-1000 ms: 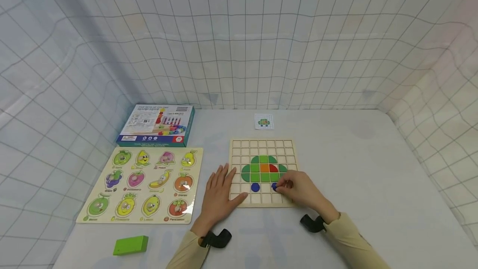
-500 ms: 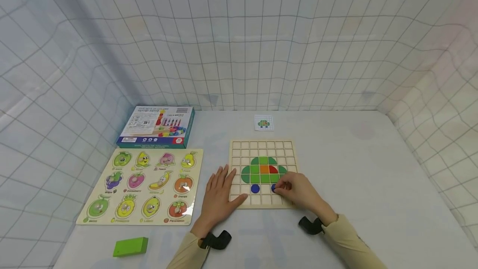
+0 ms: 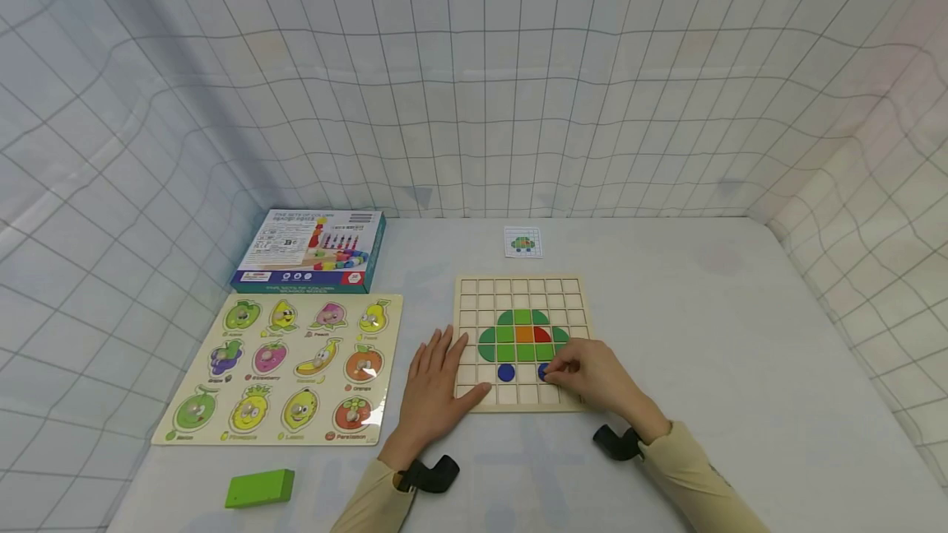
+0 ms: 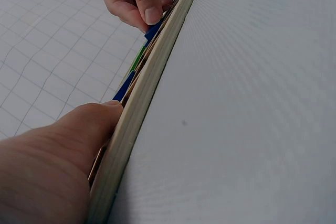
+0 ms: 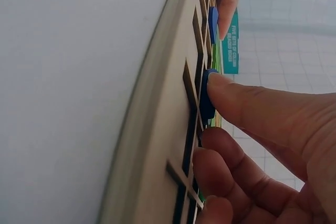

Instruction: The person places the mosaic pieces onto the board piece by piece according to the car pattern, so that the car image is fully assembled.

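A wooden grid board [image 3: 474, 294] lies on the table with a car-like pattern of green, orange and red pieces set in its cells. One round blue piece [image 3: 506, 373] sits in a cell below the pattern. My right hand [image 3: 592, 373] pinches a second round blue piece [image 5: 208, 95] between thumb and fingers, at a cell to the right of the first; the fingers partly cover it. My left hand [image 3: 437, 397] rests on the board's left edge, fingers extended and thumb over the front left corner. A small pattern card [image 3: 523, 243] lies behind the board.
To the left lies a fruit puzzle board [image 3: 277, 381] with knobbed pieces. Behind it is a teal-edged bead box [image 3: 311, 249]. A green block [image 3: 259, 488] lies at the front left. Grid-patterned cloth walls [image 3: 481, 105] enclose the table's back and sides.
My right hand has lowered the second blue piece slightly, so it lies flatter at its cell. The left hand stays put on the board.
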`<control>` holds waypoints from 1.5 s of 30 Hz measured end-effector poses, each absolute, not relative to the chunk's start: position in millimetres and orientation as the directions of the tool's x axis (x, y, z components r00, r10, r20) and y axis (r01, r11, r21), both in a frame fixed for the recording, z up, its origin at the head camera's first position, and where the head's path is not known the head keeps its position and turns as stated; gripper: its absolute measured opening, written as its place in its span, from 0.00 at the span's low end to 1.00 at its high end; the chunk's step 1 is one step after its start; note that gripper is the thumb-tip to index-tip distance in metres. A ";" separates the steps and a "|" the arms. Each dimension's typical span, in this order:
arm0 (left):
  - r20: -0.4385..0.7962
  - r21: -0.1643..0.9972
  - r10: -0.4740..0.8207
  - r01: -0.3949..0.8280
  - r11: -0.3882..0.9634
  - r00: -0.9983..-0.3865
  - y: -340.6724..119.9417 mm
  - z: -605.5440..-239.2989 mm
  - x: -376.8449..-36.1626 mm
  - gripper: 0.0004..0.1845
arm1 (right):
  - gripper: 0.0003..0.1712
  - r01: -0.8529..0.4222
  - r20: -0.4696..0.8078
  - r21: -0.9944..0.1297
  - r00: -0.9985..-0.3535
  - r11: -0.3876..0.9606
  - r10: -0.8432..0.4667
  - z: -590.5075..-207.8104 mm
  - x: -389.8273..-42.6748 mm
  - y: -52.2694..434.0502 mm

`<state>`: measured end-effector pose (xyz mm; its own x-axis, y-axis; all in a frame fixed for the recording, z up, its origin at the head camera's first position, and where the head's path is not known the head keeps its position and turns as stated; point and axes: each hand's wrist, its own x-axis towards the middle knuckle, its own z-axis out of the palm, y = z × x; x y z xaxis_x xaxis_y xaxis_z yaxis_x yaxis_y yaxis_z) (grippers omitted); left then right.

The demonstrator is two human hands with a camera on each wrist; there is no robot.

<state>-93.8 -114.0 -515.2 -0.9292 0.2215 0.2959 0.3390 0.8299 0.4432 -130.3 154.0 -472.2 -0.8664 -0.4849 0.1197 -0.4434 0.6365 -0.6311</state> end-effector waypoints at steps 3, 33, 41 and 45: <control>0.296 0.438 0.221 0.338 0.833 -0.929 -114.5 -514.8 -95.2 0.43 | 0.03 -0.440 0.123 -0.628 -0.870 0.641 -0.477 -471.2 -131.1 153.1; 0.238 0.452 0.204 0.294 0.842 -0.950 -113.9 -516.9 -92.7 0.43 | 0.06 -0.414 0.090 -0.639 -0.878 0.649 -0.471 -475.6 -129.3 148.2; 0.235 0.450 0.205 0.294 0.844 -0.950 -114.6 -518.6 -92.9 0.43 | 0.06 -0.420 0.105 -0.640 -0.877 0.643 -0.468 -478.4 -128.4 148.6; 0.250 0.447 0.209 0.304 0.841 -0.946 -114.4 -518.7 -93.7 0.43 | 0.05 -0.424 0.109 -0.634 -0.877 0.647 -0.468 -478.8 -129.1 149.7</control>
<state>-93.7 -114.4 -518.7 -0.9455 0.2092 0.2495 0.3041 0.8411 0.4473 -129.1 149.7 -478.8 -0.8772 -0.4676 0.1094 -0.4239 0.6470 -0.6338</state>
